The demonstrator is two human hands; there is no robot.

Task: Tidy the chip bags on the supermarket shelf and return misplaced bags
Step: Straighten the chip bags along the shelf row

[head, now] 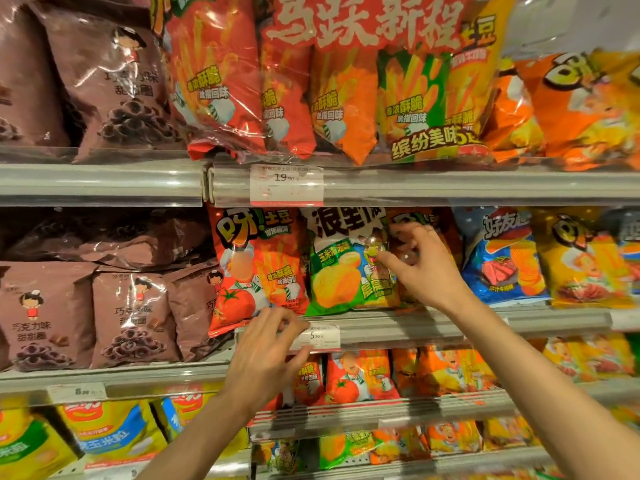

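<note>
A: Supermarket aisle, grey metal shelves with clear plastic price rails (415, 187), stacked several tiers high. What runs along the middle tier?

B: From the left, matte brown foil bags printed with chocolate rings (133, 317), then a glossy red bag with a tomato and potato sticks (256, 268) leaning out over the rail, its lower corner past the edge. Just right of it stands a green-and-white bag showing pale yellow crisps (349, 268), then a dark orange bag (446, 237) mostly hidden, a blue bag with a steak picture (502, 258), and a yellow one (581, 261).

A: And the hands?

B: The left hand (266, 358) hangs below the red tomato bag, fingers loosely curled and spread, holding nothing; its fingertips sit near that bag's bottom edge and the white price label (320, 336). The right hand (420, 265) is at the green-and-white bag's right side, fingers apart, thumb and forefinger closing toward its edge; whether they already pinch it I cannot tell.

A: Which step, then?

B: I'd judge the green bag is the misplaced one, sitting among the potato-stick bags, and is being picked out. Next calls for a firm pinch on its right edge, drawing it forward without dragging the tilted red bag off, while the left hand steadies that one.
</note>
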